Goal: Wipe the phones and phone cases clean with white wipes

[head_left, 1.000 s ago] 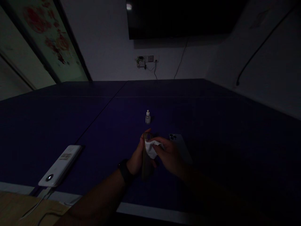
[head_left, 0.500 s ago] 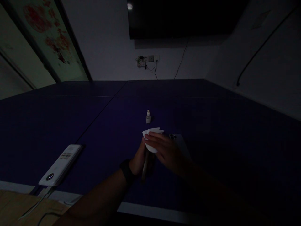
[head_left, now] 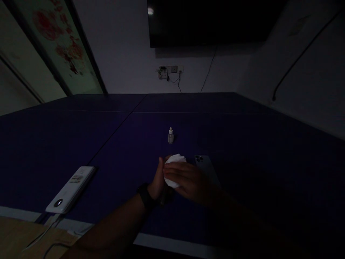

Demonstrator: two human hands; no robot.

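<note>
Near the capped bottle (head_left: 170, 137), the right grip (head_left: 191, 180), fingers together, holds white tissue (head_left: 176, 158); left grip (head_left: 156, 185) unclear.

A broad, flat, dark blue-purple table (head_left: 229, 133) carries three things. Ahead of the left hand (head_left: 157, 182) and right hand (head_left: 188, 180), a small, clear, white-capped dropper bottle (head_left: 170, 138) stands upright. A grey, rectangular phone (head_left: 207, 166), camera side up, lies beside the right hand; a white, slab-shaped power bank (head_left: 70, 190) lies well left of the left hand.

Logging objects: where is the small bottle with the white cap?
In the head view, the bottle stands upright near centre on the dark blue tabletop, beyond the white cloth and left of the grey phone.
</note>
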